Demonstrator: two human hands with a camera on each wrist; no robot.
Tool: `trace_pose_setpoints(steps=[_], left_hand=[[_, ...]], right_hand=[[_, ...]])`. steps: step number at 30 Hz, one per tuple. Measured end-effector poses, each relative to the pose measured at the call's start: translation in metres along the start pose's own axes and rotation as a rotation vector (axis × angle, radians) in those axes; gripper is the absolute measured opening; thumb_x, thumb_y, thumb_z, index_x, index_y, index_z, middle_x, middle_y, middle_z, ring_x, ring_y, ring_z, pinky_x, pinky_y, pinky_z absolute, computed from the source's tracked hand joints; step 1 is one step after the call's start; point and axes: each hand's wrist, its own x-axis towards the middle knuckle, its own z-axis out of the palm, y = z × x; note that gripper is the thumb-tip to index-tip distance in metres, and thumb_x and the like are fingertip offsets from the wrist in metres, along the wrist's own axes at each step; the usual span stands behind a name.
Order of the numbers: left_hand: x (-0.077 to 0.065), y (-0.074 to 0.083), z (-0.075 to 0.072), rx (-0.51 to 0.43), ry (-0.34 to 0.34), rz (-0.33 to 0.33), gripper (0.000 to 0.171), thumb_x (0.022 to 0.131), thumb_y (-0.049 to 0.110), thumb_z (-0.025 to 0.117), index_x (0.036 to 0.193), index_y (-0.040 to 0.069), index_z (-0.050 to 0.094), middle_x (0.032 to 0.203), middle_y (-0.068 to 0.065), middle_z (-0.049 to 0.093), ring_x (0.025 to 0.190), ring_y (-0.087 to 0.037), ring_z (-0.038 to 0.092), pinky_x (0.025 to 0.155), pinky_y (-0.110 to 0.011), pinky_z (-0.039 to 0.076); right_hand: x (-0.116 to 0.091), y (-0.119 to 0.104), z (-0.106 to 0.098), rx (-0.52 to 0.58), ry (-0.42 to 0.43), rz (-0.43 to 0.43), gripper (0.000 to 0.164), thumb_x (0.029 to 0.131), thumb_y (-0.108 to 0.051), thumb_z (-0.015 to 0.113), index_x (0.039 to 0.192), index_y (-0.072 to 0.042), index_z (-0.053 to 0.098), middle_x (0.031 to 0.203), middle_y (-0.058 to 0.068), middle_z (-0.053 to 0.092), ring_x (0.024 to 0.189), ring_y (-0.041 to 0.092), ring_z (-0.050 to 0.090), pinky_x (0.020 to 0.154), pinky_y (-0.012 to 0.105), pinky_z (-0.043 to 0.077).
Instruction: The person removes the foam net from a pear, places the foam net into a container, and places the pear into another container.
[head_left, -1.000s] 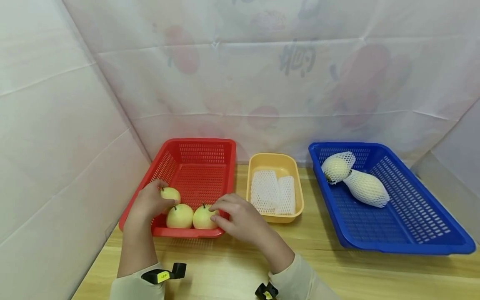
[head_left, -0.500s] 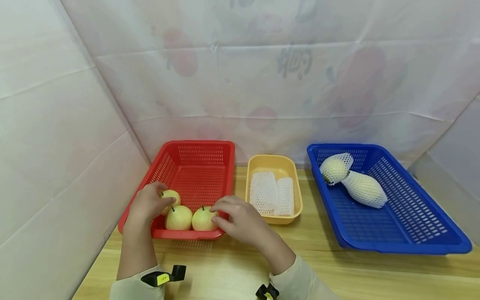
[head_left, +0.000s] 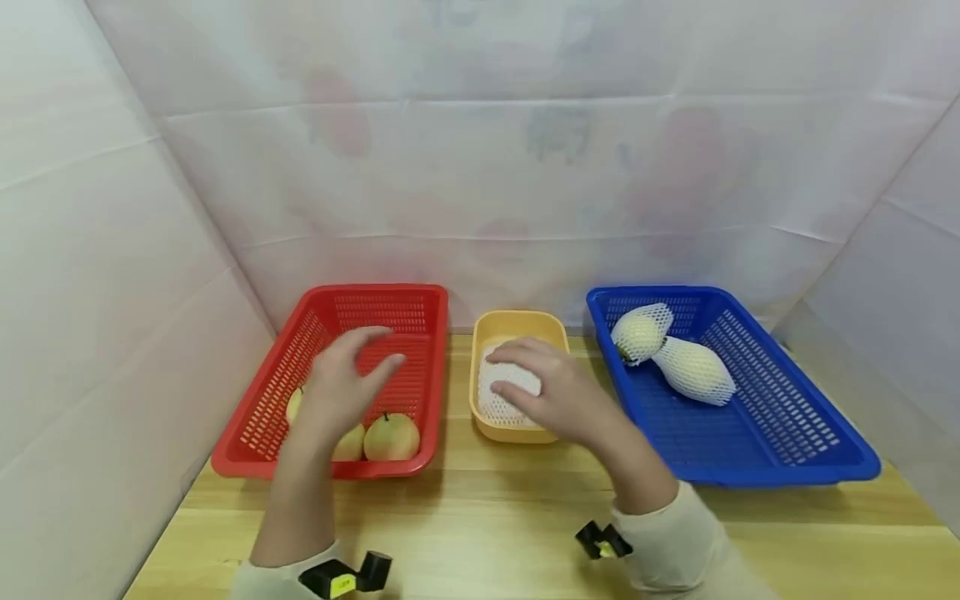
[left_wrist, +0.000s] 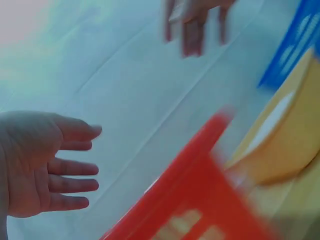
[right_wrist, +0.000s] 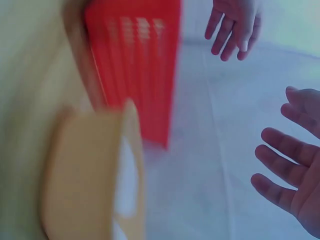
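Note:
My left hand hovers over the red basket, its fingers spread and holding nothing. Below it lie several pale yellow pears; the rightmost pear shows whole, while hand and forearm partly cover the others. Over the yellow container hangs my right hand, fingers apart from the thumb and nothing between them. White foam net sleeves lie in that container, partly hidden by this hand. Both wrist views show bare, extended fingers on the left hand and right hand.
To the right stands a blue basket holding two pears in foam nets, one netted pear against its left wall and another netted pear beside it. A wooden table bears everything. White cloth walls enclose the back and sides.
Both hands have come away from the pears in the red basket. The left has lifted and shifted right; the right has moved right, over the yellow container. The head view has turned slightly right.

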Motion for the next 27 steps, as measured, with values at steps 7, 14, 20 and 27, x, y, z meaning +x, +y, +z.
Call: trace_pose_setpoints(steps=[7, 14, 20, 27], left_hand=[[0.013, 0.048, 0.057, 0.049, -0.096, 0.209, 0.041, 0.089, 0.030, 0.073, 0.126, 0.017, 0.064, 0.127, 0.000, 0.064, 0.122, -0.023, 0.058, 0.100, -0.047, 0.048], [0.013, 0.063, 0.092, 0.089, -0.194, 0.291, 0.038, 0.090, 0.034, 0.071, 0.123, 0.016, 0.066, 0.126, -0.001, 0.066, 0.120, -0.021, 0.060, 0.099, -0.042, 0.050], [0.012, 0.070, 0.109, 0.070, -0.239, 0.266, 0.038, 0.092, 0.035, 0.069, 0.124, 0.016, 0.066, 0.127, -0.001, 0.066, 0.123, -0.020, 0.059, 0.101, -0.042, 0.049], [0.013, 0.071, 0.127, 0.114, -0.296, 0.248, 0.038, 0.092, 0.036, 0.069, 0.124, 0.016, 0.066, 0.126, -0.001, 0.066, 0.121, -0.020, 0.059, 0.100, -0.041, 0.049]], right_hand=[[0.000, 0.038, -0.070, -0.104, -0.108, 0.192, 0.039, 0.096, -0.035, 0.063, 0.131, -0.018, 0.062, 0.131, 0.005, 0.061, 0.120, 0.026, 0.057, 0.096, 0.050, 0.049], [0.006, 0.104, -0.107, -0.159, -0.324, 0.408, 0.046, 0.097, -0.039, 0.060, 0.137, -0.016, 0.056, 0.135, 0.011, 0.059, 0.122, 0.034, 0.055, 0.095, 0.055, 0.047], [0.005, 0.161, -0.121, -0.269, -0.461, 0.472, 0.046, 0.096, -0.032, 0.063, 0.132, -0.004, 0.058, 0.117, 0.020, 0.065, 0.104, 0.035, 0.063, 0.082, 0.051, 0.052], [0.002, 0.207, -0.129, -0.352, -0.636, 0.585, 0.054, 0.093, -0.028, 0.065, 0.131, 0.008, 0.054, 0.130, 0.034, 0.054, 0.115, 0.050, 0.054, 0.089, 0.057, 0.049]])
